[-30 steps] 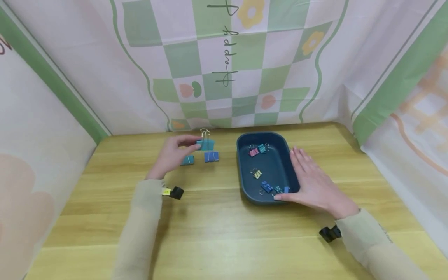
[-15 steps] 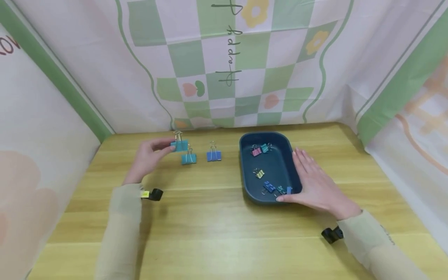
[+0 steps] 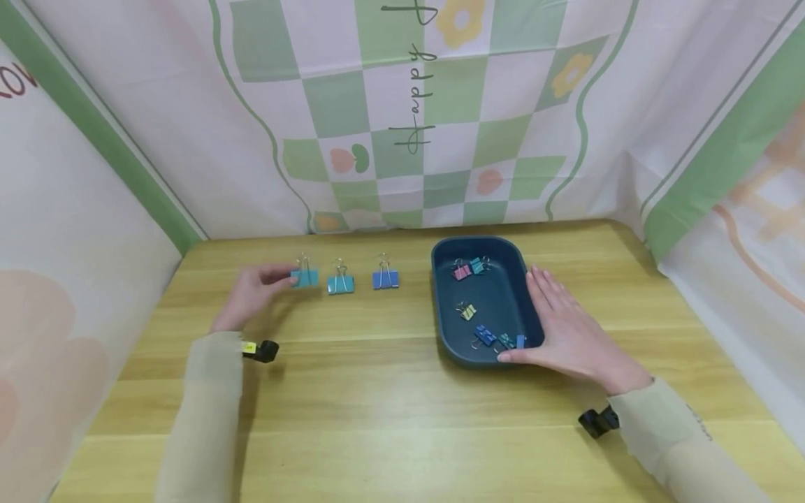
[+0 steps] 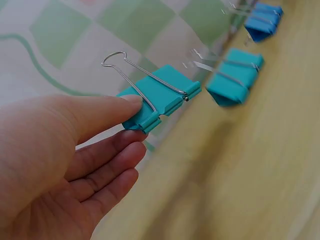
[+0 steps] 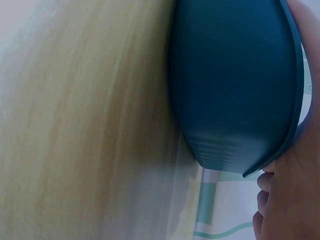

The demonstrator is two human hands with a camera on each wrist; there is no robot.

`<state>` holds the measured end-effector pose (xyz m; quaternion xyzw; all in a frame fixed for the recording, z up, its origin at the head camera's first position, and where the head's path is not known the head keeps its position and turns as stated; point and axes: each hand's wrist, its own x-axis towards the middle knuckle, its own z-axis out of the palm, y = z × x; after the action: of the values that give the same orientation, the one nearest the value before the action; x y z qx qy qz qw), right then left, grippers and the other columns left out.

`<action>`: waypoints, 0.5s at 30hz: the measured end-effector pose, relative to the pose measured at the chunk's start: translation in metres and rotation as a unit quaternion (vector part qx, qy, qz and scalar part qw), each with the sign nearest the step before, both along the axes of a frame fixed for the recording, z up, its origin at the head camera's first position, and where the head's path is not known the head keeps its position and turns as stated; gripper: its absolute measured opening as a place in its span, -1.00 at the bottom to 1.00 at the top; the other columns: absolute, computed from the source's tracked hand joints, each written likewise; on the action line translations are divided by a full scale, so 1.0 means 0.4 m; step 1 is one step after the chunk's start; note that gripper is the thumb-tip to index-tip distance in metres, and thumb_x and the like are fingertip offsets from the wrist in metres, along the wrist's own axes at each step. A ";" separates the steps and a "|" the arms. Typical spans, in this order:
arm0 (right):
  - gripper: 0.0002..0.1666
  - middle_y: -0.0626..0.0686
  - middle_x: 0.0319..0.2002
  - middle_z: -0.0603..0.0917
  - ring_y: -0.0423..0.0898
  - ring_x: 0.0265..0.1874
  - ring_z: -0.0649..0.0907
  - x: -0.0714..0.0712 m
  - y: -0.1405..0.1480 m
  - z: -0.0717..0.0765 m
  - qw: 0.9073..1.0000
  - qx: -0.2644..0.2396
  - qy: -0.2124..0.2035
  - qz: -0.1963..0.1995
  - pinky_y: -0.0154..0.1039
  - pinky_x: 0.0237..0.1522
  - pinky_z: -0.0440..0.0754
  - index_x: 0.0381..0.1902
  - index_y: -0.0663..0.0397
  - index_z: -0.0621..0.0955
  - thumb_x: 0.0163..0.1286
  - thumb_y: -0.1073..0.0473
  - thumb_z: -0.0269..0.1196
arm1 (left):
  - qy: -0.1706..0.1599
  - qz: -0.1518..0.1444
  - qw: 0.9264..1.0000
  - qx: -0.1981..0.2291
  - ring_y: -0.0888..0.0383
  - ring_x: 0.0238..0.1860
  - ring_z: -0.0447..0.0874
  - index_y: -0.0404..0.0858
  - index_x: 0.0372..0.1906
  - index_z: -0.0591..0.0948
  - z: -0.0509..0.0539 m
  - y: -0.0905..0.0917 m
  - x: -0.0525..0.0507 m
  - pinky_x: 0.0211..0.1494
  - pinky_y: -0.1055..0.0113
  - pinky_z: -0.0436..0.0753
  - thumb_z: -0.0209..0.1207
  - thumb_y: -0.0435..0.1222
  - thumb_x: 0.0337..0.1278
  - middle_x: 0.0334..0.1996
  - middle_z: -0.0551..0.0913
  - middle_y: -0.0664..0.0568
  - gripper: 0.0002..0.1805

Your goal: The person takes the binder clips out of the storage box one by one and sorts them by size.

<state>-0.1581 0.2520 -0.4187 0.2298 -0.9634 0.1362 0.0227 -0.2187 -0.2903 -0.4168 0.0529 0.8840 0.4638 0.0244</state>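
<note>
My left hand [image 3: 254, 293] pinches a teal binder clip [image 3: 305, 278] between thumb and fingers, wire handles upward. In the left wrist view the clip [image 4: 162, 93] is held by one end; whether it touches the table cannot be told. Just right of it stands a second teal clip [image 3: 340, 284], then a blue clip [image 3: 386, 279], spaced apart in a row. My right hand [image 3: 575, 332] rests along the right side of a dark blue tray [image 3: 443, 335], fingers straight, thumb on its near rim. Smaller clips lie inside, among them a pink one [image 3: 462, 272] and a yellow one [image 3: 468, 312].
The wooden table [image 3: 377, 419] runs back to a patterned cloth [image 3: 449, 154] hanging behind the clips and tray. More cloth hangs at the left and right sides. Small blue clips [image 3: 485, 335] lie at the tray's near end.
The left hand has carried its teal clip leftward, past the blue clip and the other teal clip, and lowered it to the left of them. The right hand stays on the tray.
</note>
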 end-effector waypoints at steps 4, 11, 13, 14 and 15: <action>0.67 0.17 0.62 -0.30 0.22 0.57 -0.11 0.000 -0.001 0.002 1.000 -0.002 -0.001 0.001 0.09 0.54 -0.12 0.62 0.28 -0.18 -0.01 -0.65 0.34 | -0.022 0.000 1.000 -0.007 -0.14 0.16 0.59 -0.27 0.25 0.62 -0.034 -0.013 -0.008 0.29 -0.07 0.51 0.24 -0.15 0.43 0.15 0.65 -0.19 -0.58; 0.67 0.19 0.62 -0.28 0.24 0.57 -0.09 0.003 0.002 0.003 1.000 -0.004 0.007 0.006 0.06 0.54 -0.13 0.61 0.31 -0.16 -0.01 -0.63 0.37 | -0.032 -0.023 0.999 -0.029 -0.21 0.22 0.52 -0.35 0.29 0.56 -0.057 -0.030 -0.020 0.33 -0.11 0.45 0.18 -0.25 0.48 0.20 0.60 -0.27 -0.59; 0.67 0.17 0.62 -0.28 0.22 0.57 -0.10 0.002 0.002 0.002 1.000 -0.004 0.006 0.003 0.04 0.54 -0.14 0.61 0.29 -0.15 -0.02 -0.64 0.37 | -0.035 -0.030 0.999 -0.029 -0.23 0.22 0.52 -0.37 0.30 0.55 -0.058 -0.034 -0.024 0.33 -0.12 0.45 0.17 -0.31 0.47 0.20 0.59 -0.30 -0.59; 0.67 0.16 0.62 -0.28 0.22 0.57 -0.10 0.002 0.002 0.002 1.000 -0.004 0.004 0.002 0.03 0.54 -0.14 0.62 0.29 -0.15 -0.02 -0.64 0.37 | -0.036 -0.034 0.998 -0.030 -0.23 0.22 0.53 -0.39 0.30 0.54 -0.057 -0.035 -0.025 0.33 -0.13 0.46 0.16 -0.34 0.46 0.19 0.59 -0.31 -0.60; 0.67 0.16 0.62 -0.28 0.22 0.57 -0.09 0.002 0.001 0.002 1.000 -0.005 0.005 0.001 0.03 0.54 -0.13 0.62 0.29 -0.15 -0.03 -0.64 0.37 | -0.038 -0.037 0.998 -0.032 -0.24 0.21 0.53 -0.39 0.30 0.54 -0.057 -0.036 -0.027 0.32 -0.13 0.46 0.16 -0.36 0.45 0.19 0.59 -0.31 -0.60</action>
<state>-0.1573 0.2525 -0.4180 0.2318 -0.9623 0.1396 0.0284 -0.2297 -0.3047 -0.4395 0.0667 0.8941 0.4361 0.0771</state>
